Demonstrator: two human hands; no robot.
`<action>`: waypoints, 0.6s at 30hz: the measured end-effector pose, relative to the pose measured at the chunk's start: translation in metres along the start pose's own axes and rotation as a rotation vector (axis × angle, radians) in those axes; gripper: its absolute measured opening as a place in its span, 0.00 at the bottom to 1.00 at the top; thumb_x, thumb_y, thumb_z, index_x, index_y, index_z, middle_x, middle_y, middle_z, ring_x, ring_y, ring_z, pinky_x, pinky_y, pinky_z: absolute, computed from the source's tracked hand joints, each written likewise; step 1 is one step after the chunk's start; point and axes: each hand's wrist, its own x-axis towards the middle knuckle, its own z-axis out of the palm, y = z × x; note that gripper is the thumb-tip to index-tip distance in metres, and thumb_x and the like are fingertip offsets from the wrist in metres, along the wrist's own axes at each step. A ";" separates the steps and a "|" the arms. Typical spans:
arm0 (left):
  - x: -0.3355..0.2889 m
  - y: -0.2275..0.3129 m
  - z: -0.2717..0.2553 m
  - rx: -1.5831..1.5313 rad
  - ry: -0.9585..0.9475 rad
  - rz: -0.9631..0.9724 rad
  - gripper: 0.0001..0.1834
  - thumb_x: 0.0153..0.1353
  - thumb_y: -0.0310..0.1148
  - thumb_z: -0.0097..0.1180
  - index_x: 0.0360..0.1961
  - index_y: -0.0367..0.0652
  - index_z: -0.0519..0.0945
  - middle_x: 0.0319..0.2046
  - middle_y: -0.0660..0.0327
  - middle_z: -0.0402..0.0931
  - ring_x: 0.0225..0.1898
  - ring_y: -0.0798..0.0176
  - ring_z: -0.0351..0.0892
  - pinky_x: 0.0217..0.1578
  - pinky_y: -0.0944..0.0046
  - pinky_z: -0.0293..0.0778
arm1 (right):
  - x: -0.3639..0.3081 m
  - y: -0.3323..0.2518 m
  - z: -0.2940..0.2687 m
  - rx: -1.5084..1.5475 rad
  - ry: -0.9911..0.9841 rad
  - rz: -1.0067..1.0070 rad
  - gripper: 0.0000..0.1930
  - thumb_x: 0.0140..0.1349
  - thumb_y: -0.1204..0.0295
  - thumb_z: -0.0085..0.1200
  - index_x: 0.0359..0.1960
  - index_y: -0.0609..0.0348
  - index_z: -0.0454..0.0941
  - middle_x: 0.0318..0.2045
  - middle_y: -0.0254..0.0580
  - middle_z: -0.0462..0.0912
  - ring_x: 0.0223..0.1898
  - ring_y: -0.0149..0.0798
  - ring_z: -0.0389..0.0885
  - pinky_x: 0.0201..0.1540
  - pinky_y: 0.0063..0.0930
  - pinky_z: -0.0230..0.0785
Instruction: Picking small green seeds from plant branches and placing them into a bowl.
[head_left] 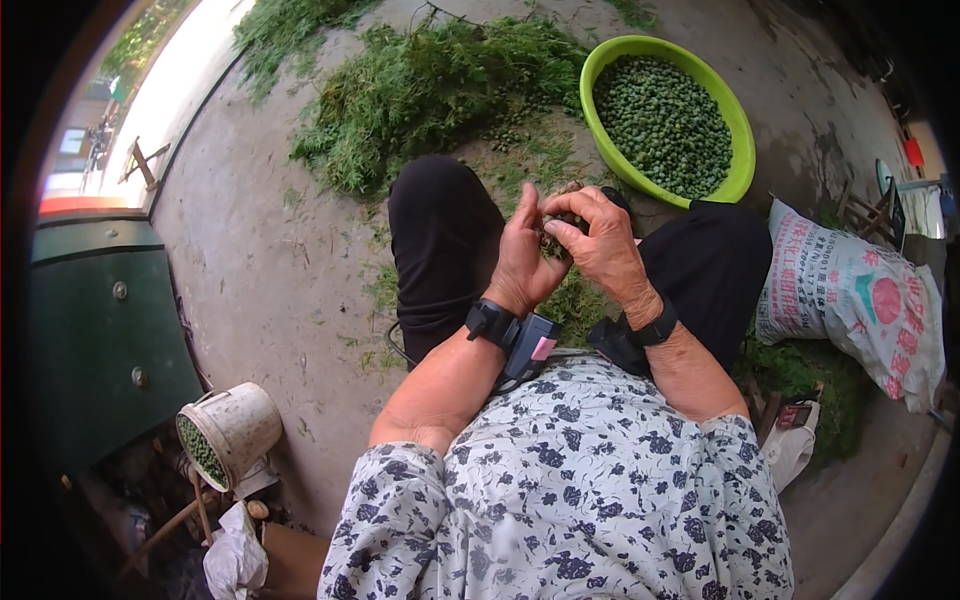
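My left hand (522,255) is cupped between my knees, palm turned toward my right hand, with its fingers partly curled. In it lies a small green-brown clump of plant bits (553,243), mostly hidden by the fingers. My right hand (608,248) bends over the clump from the right, thumb and fingers pinched on it; their tips meet the left palm. Just beyond, to the right, stands a lime-green basin (742,150) holding many small round green cones (665,125). A heap of feathery green conifer branches (420,95) lies on the floor ahead.
Loose sprigs (580,305) are scattered between my legs. A printed white sack (850,295) leans at the right. At the lower left, a white bucket (245,425) of green cones lies tilted near a dark green panel (110,330). More greenery (835,400) lies under the sack.
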 end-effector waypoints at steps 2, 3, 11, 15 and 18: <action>-0.001 0.004 -0.005 -0.016 -0.123 -0.001 0.30 0.66 0.54 0.33 0.50 0.37 0.70 0.43 0.56 0.72 0.41 0.60 0.72 0.44 0.61 0.71 | 0.000 0.001 -0.008 0.021 0.006 0.004 0.08 0.50 0.77 0.55 0.33 0.61 0.77 0.28 0.40 0.75 0.31 0.35 0.77 0.31 0.26 0.69; -0.001 0.006 -0.007 -0.014 -0.219 -0.020 0.30 0.66 0.54 0.33 0.51 0.36 0.69 0.42 0.56 0.72 0.40 0.58 0.73 0.42 0.61 0.72 | 0.000 0.002 -0.013 0.508 -0.041 0.244 0.08 0.51 0.77 0.55 0.34 0.61 0.76 0.28 0.38 0.75 0.30 0.32 0.77 0.28 0.23 0.68; 0.003 0.006 0.003 -0.083 -0.110 0.160 0.34 0.66 0.54 0.29 0.57 0.32 0.61 0.55 0.46 0.63 0.59 0.47 0.61 0.59 0.48 0.59 | -0.013 -0.002 -0.020 0.223 -0.157 0.124 0.08 0.52 0.78 0.55 0.34 0.63 0.77 0.30 0.34 0.75 0.31 0.28 0.73 0.34 0.20 0.66; 0.000 0.006 0.006 -0.036 -0.132 0.157 0.34 0.66 0.54 0.28 0.58 0.32 0.60 0.56 0.45 0.62 0.60 0.45 0.58 0.60 0.47 0.57 | -0.015 -0.003 -0.012 0.057 -0.135 0.083 0.11 0.47 0.79 0.57 0.35 0.62 0.78 0.30 0.38 0.75 0.31 0.32 0.73 0.37 0.23 0.66; -0.001 0.006 0.006 -0.018 -0.121 0.133 0.34 0.66 0.54 0.28 0.58 0.32 0.60 0.57 0.46 0.61 0.61 0.46 0.58 0.60 0.47 0.56 | -0.015 -0.004 -0.008 0.012 -0.144 0.014 0.12 0.46 0.79 0.58 0.35 0.62 0.78 0.29 0.40 0.74 0.31 0.33 0.74 0.37 0.24 0.67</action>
